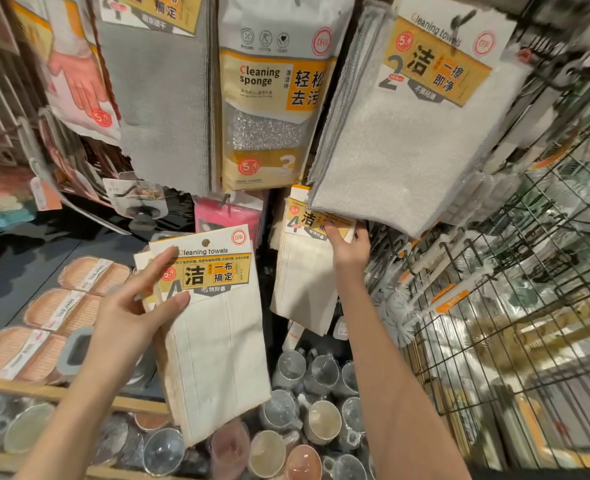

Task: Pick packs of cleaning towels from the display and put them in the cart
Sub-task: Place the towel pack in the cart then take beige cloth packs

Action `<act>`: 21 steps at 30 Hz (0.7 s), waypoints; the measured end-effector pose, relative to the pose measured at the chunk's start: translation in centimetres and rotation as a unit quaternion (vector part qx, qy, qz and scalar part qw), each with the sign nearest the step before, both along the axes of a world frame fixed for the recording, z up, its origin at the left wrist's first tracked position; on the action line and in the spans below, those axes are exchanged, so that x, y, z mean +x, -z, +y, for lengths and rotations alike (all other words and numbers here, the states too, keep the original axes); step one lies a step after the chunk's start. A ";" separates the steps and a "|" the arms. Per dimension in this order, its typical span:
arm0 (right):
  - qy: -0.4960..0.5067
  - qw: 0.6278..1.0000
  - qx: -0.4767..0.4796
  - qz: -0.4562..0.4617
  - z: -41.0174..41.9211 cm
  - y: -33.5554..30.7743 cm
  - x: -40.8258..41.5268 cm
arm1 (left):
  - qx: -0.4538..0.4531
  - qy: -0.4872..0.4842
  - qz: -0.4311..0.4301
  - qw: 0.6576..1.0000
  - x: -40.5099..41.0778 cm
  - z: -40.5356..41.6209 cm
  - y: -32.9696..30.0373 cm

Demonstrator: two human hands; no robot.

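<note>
Display rack (494,271): towel packs (307,271) & sponge pack (269,109) hang far; soap boxes (61,306) left; cups (321,417) near.

A cleaning sponge pack (269,109) hangs on the display above a pink pack (227,213). Wrapped mugs (321,420) crowd below, soap boxes (61,306) lie left, a black wire rack (515,306) stands right.

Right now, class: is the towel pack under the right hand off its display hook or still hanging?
Still hanging: the right hand grips the hanging pack at its label.
</note>
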State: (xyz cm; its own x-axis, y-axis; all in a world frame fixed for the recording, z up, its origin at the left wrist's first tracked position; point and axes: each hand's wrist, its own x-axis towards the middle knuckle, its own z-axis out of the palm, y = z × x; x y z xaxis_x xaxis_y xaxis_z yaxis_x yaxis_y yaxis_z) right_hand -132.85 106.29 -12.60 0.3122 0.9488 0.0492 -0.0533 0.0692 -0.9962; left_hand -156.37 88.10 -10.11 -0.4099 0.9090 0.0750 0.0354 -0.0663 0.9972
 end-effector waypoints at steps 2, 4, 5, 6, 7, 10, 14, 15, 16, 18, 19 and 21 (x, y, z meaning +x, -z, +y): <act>-0.007 1.000 -0.020 0.002 0.1 -0.2 -0.1 | 0.000 0.003 0.004 1.000 0.1 0.3 -0.2; 0.004 0.999 -0.029 -0.021 0.0 -0.1 -0.1 | 0.001 0.007 0.009 1.000 0.3 0.4 -0.4; 0.007 0.999 -0.031 -0.034 -0.1 0.1 0.0 | 0.000 0.009 0.010 1.000 0.3 0.5 -0.4; 0.008 0.998 -0.032 -0.044 -0.2 0.1 0.0 | -0.003 0.008 0.013 1.000 0.3 0.6 -0.4; 0.003 0.998 -0.031 -0.055 -0.2 0.3 0.2 | -0.008 0.008 0.015 1.000 0.3 0.6 -0.5; -0.018 0.996 -0.059 -0.056 -0.9 0.0 0.6 | -0.012 0.015 0.017 1.000 0.8 0.6 -1.2; -0.012 0.994 -0.071 -0.078 -3.0 -0.6 1.3 | -0.011 0.036 0.017 0.999 2.0 0.8 -2.3; -0.012 0.994 -0.082 -0.070 -3.7 -0.9 1.3 | -0.010 0.049 0.010 0.999 2.3 0.9 -2.4; -0.026 0.993 -0.098 -0.057 -4.4 -1.2 1.2 | -0.012 0.058 0.006 0.998 2.4 1.2 -2.3; -0.100 0.988 -0.116 -0.013 -5.7 -2.6 0.7 | -0.016 0.073 0.009 0.997 2.9 1.5 -2.4; -0.147 0.981 -0.123 0.018 -6.3 -3.3 0.3 | -0.015 0.079 0.010 0.997 3.1 1.7 -2.3; -0.215 0.968 -0.125 0.034 -7.1 -4.5 -0.6 | -0.009 0.086 0.003 0.996 3.5 2.0 -2.4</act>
